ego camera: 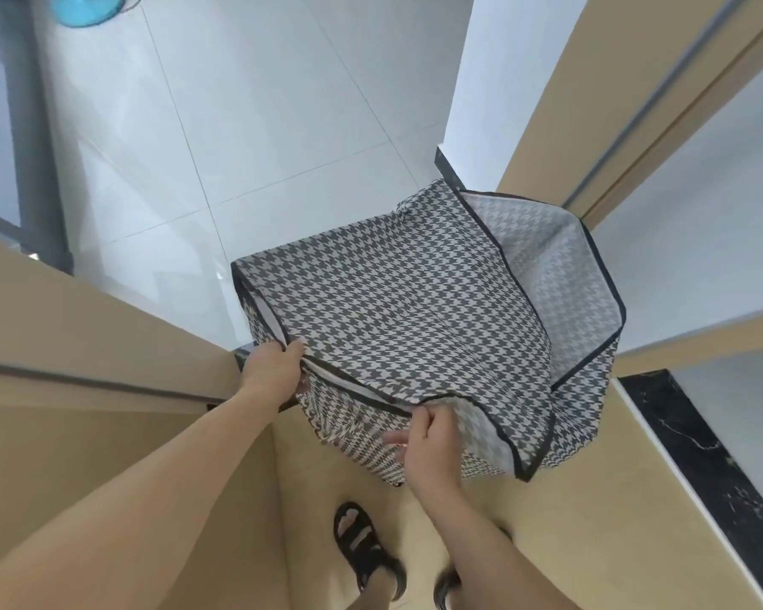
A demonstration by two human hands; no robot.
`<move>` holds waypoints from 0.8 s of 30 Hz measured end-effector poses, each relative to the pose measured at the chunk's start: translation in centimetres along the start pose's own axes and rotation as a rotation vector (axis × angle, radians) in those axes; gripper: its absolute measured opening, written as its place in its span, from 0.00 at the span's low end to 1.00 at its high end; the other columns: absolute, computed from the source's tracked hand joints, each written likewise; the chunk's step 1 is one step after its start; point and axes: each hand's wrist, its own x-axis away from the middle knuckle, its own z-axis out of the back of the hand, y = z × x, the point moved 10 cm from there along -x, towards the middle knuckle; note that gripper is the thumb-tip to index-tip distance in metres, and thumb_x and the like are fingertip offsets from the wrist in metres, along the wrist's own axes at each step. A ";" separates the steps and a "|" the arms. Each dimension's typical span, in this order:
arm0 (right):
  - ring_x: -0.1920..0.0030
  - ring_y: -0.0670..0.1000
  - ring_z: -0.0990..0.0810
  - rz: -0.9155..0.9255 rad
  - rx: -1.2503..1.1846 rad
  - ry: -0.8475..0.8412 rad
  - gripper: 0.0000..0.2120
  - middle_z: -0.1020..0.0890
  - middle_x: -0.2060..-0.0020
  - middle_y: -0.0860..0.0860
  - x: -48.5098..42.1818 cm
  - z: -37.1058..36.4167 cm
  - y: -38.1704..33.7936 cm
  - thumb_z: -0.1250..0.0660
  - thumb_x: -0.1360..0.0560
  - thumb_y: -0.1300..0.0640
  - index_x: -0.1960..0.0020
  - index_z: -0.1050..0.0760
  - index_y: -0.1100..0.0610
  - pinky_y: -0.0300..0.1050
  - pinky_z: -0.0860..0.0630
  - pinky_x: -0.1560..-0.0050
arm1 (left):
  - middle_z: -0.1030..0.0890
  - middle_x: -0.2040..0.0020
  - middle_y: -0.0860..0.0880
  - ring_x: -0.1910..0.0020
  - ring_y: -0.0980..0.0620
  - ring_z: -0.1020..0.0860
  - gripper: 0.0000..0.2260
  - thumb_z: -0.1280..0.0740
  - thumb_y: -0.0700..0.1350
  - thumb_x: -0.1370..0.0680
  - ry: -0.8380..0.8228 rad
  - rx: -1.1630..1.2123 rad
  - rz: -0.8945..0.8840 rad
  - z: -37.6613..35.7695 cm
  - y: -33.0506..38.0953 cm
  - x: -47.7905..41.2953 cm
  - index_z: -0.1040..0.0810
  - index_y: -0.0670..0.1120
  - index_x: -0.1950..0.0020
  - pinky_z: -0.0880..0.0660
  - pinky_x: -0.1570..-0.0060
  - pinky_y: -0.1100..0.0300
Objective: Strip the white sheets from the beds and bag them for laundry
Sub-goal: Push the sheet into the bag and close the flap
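Observation:
A large black-and-white houndstooth laundry bag (397,301) with dark trim stands on the floor in a doorway. Its top flap lies across the bag, and the far right end gapes, showing the pale lining (542,266). My left hand (276,367) pinches the near left corner of the flap at the dark zipper edge. My right hand (430,438) pinches the same edge further right, thumb and fingers closed on the trim. No white sheets are visible; the bag's inside is mostly hidden.
Tan door frames (106,328) flank the bag on both sides. White floor tiles (247,103) stretch beyond it, with a teal fan base (89,6) at the top left. A black marble threshold (701,455) runs at the right. My sandalled foot (366,552) stands just below the bag.

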 end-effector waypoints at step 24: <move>0.67 0.54 0.27 0.274 0.605 0.064 0.09 0.36 0.66 0.41 0.4 11.6 6.0 0.46 0.17 0.48 0.55 0.40 0.48 0.50 0.37 0.66 | 0.19 0.46 0.53 0.45 0.50 0.21 0.17 0.43 0.57 0.17 -0.414 -1.260 -1.251 -23.5 7.7 20.7 0.23 0.51 0.36 0.26 0.43 0.54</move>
